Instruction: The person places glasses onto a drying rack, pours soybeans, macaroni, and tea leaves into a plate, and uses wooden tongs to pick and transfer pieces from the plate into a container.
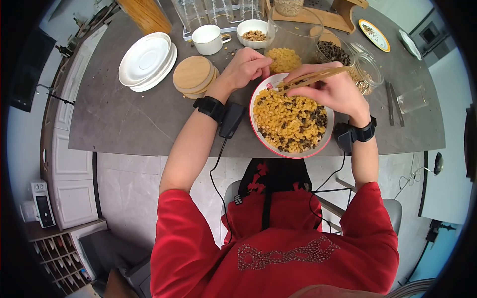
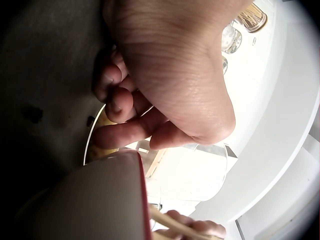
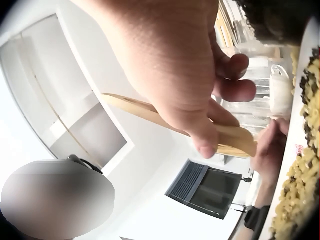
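Remote feed, my read: sorting or mixing at the bowl (image 1: 331, 116) looks like the step in hand, can't confirm which. Right hand (image 1: 333, 92) grasps the wooden tongs (image 1: 320, 74), thumb pressed along one side. Bowl sits under my right fingers, with yellow pieces (image 1: 278, 119) and dark pieces (image 1: 318, 118) in it, unevenly mixed. Tong tips are at the far-left part of the food; can't tell if they pinch a piece.

Left hand (image 1: 242, 69) is off the tongs, fingers loosely bent, nothing seen in them. It's just beside the bowl's far-left rim. The glass jar of yellow pieces (image 1: 284, 59) is right at those fingertips; contact unclear. Jar of dark pieces (image 1: 334, 52) sits just past my right knuckles.

Next move, my judgement: close the tips on one piece and lift clear of the rim. Keep left fingers out of the tongs' path. Small curved pieces could slip, so squeeze gently.
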Demonstrator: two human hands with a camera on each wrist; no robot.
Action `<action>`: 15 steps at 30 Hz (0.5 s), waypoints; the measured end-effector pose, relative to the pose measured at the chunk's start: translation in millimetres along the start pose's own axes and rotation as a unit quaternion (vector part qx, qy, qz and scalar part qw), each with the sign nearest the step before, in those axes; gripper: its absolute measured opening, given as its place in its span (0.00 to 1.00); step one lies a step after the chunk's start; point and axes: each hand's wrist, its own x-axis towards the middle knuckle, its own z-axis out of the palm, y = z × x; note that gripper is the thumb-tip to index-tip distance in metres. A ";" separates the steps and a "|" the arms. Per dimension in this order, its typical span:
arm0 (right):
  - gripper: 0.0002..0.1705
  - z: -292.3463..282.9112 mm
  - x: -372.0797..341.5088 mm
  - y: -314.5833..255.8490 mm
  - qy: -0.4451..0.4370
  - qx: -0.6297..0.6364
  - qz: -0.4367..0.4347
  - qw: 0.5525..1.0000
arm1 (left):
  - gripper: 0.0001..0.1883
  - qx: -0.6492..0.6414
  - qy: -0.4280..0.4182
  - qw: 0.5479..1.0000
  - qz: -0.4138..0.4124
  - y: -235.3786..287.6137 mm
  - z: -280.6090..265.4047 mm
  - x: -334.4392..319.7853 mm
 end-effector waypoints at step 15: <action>0.15 16.6 3.2 9.9 0.028 -0.024 -0.054 0.998 | 0.25 -0.006 0.003 1.000 0.010 -1.1 0.5 -1.2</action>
